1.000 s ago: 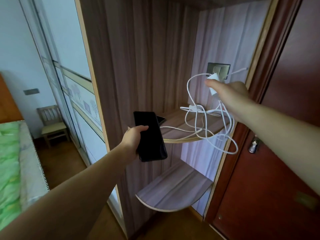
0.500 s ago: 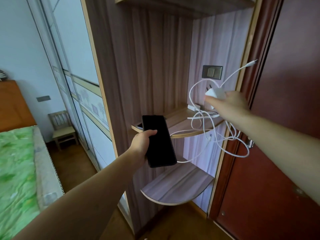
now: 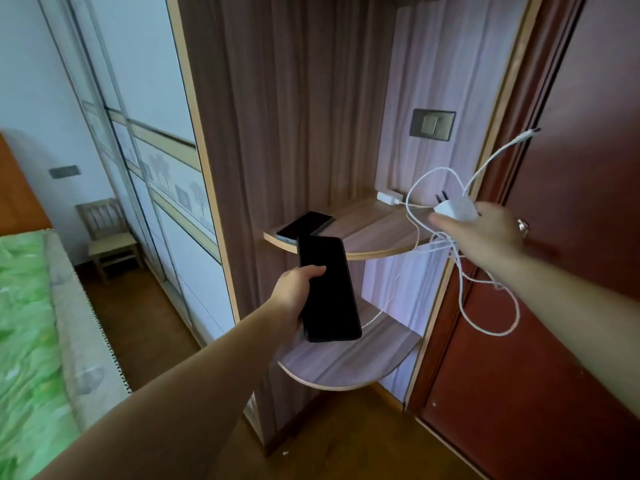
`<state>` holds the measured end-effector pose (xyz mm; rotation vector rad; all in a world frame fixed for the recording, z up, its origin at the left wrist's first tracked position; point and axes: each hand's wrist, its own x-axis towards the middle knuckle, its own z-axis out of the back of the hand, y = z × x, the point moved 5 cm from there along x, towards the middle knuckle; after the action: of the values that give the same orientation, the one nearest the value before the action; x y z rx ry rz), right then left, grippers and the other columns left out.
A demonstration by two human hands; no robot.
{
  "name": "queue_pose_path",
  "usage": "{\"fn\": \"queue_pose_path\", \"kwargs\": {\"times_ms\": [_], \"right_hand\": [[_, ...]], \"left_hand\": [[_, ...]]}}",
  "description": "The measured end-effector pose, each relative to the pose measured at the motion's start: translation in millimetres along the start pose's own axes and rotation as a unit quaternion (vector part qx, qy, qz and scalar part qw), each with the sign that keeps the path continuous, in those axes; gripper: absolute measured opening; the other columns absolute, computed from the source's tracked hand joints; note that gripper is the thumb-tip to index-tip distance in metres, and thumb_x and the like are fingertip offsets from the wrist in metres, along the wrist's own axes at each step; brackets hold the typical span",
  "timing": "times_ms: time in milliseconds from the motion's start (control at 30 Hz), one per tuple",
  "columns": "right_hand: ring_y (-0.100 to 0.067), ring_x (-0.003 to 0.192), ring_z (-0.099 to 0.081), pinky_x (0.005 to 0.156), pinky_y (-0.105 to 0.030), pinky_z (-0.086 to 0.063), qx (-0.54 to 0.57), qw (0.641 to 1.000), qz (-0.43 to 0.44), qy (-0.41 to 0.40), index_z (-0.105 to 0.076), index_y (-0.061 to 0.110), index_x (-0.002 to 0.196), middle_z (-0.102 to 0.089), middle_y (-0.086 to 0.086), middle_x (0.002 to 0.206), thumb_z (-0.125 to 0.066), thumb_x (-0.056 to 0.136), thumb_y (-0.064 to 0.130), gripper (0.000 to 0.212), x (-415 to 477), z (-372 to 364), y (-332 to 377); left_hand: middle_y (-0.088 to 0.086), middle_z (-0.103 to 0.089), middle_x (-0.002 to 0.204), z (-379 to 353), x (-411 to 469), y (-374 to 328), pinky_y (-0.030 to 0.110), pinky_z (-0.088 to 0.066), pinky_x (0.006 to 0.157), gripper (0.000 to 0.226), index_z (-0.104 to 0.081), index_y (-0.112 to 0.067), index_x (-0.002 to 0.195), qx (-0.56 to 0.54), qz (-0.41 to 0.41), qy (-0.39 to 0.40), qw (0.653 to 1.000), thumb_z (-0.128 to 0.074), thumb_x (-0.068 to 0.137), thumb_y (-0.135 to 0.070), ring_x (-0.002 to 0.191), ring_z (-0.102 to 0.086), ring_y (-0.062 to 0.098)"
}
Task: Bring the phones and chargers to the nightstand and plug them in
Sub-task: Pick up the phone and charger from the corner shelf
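Before curved wooden shelves, left hand (image 3: 294, 289) grips glossy phone (image 3: 327, 289); right hand (image 3: 485, 230) seemingly pinches white charger (image 3: 455, 209).

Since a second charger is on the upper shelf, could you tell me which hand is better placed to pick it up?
The right hand, probably. It holds a charger close beside the second charger at the back of the upper shelf. The left hand is lower, nearer the front, and gripping a phone.

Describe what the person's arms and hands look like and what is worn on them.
Both forearms are bare: no sleeves reach into view, and no gloves or watch show. The left hand wears nothing visible. The right hand has a ring on one of its fingers, metallic-looking; which finger is hard to tell.
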<state>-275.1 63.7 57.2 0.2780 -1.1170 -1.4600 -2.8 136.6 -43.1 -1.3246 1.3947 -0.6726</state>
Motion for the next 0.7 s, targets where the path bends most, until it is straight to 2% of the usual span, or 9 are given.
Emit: {"fn": "queue_pose_path", "kwargs": {"times_ms": [100, 167, 233, 367, 467, 533, 600, 700], "right_hand": [[0.007, 0.04, -0.053, 0.031, -0.01, -0.03, 0.051, 0.998, -0.017, 0.037, -0.066, 0.018, 0.065, -0.061, 0.011, 0.054, -0.078, 0.066, 0.049, 0.033, -6, -6, 17], [0.001, 0.042, -0.055, 0.035, -0.016, -0.036, 0.064, 0.997, -0.026, 0.042, -0.068, 0.017, 0.065, -0.06, 0.01, 0.049, -0.077, 0.064, 0.053, 0.037, -13, -8, 28], [-0.005, 0.048, -0.057, 0.041, -0.021, -0.038, 0.075, 0.996, -0.027, 0.049, -0.07, 0.017, 0.067, -0.06, 0.009, 0.053, -0.077, 0.064, 0.055, 0.039, -23, -11, 37], [0.002, 0.052, -0.061, 0.041, -0.013, -0.04, 0.114, 0.989, -0.026, 0.09, -0.073, 0.019, 0.071, -0.068, 0.009, 0.062, -0.077, 0.067, 0.051, 0.032, -46, -23, 54], [0.008, 0.054, -0.061, 0.042, -0.01, -0.039, 0.137, 0.985, -0.031, 0.096, -0.071, 0.025, 0.068, -0.068, 0.018, 0.056, -0.078, 0.068, 0.049, 0.025, -65, -34, 61], [0.008, 0.056, -0.062, 0.045, -0.011, -0.04, 0.151, 0.982, -0.032, 0.106, -0.073, 0.024, 0.073, -0.07, 0.017, 0.061, -0.077, 0.068, 0.05, 0.027, -77, -43, 59], [0.006, 0.055, -0.06, 0.046, -0.013, -0.041, 0.161, 0.979, -0.042, 0.121, -0.073, 0.022, 0.073, -0.067, 0.018, 0.058, -0.077, 0.069, 0.052, 0.03, -90, -52, 57], [0.002, 0.047, -0.055, 0.047, -0.019, -0.039, 0.17, 0.971, -0.057, 0.16, -0.071, 0.017, 0.067, -0.056, 0.02, 0.041, -0.076, 0.068, 0.054, 0.037, -111, -65, 61]], "left_hand": [[0.01, -0.076, 0.07, -4, -2, -6, 0.029, -0.056, 0.048, 0.02, -0.064, -0.006, 0.101, -0.009, 0.004, 0.024, 1.0, -0.064, 0.086, -0.018, 0.064, -0.074, 0.027], [0.01, -0.076, 0.071, -3, -3, -11, 0.029, -0.056, 0.047, 0.018, -0.064, -0.006, 0.1, -0.014, 0.001, 0.036, 0.999, -0.064, 0.086, -0.018, 0.065, -0.074, 0.027], [0.011, -0.076, 0.072, 0, -6, -15, 0.03, -0.056, 0.047, 0.018, -0.064, -0.005, 0.1, -0.024, -0.002, 0.047, 0.999, -0.063, 0.086, -0.018, 0.064, -0.074, 0.027], [0.013, -0.077, 0.08, 12, -13, -15, 0.032, -0.056, 0.05, 0.025, -0.065, -0.004, 0.104, -0.054, 0.008, 0.057, 0.997, -0.063, 0.086, -0.02, 0.066, -0.074, 0.028], [0.012, -0.075, 0.069, 27, -20, -7, 0.03, -0.053, 0.04, 0.025, -0.066, -0.005, 0.099, -0.068, 0.025, 0.052, 0.996, -0.063, 0.085, -0.025, 0.053, -0.071, 0.026], [0.011, -0.072, 0.06, 40, -28, 1, 0.03, -0.051, 0.037, 0.022, -0.064, -0.007, 0.091, -0.075, 0.039, 0.044, 0.995, -0.062, 0.085, -0.028, 0.046, -0.069, 0.025], [0.01, -0.071, 0.057, 54, -39, 8, 0.029, -0.052, 0.039, 0.022, -0.064, -0.008, 0.085, -0.081, 0.048, 0.032, 0.995, -0.062, 0.085, -0.03, 0.045, -0.068, 0.024], [0.009, -0.074, 0.064, 79, -62, 12, 0.03, -0.055, 0.051, 0.024, -0.065, -0.011, 0.091, -0.08, 0.039, 0.008, 0.996, -0.063, 0.083, -0.033, 0.053, -0.07, 0.024]]}}
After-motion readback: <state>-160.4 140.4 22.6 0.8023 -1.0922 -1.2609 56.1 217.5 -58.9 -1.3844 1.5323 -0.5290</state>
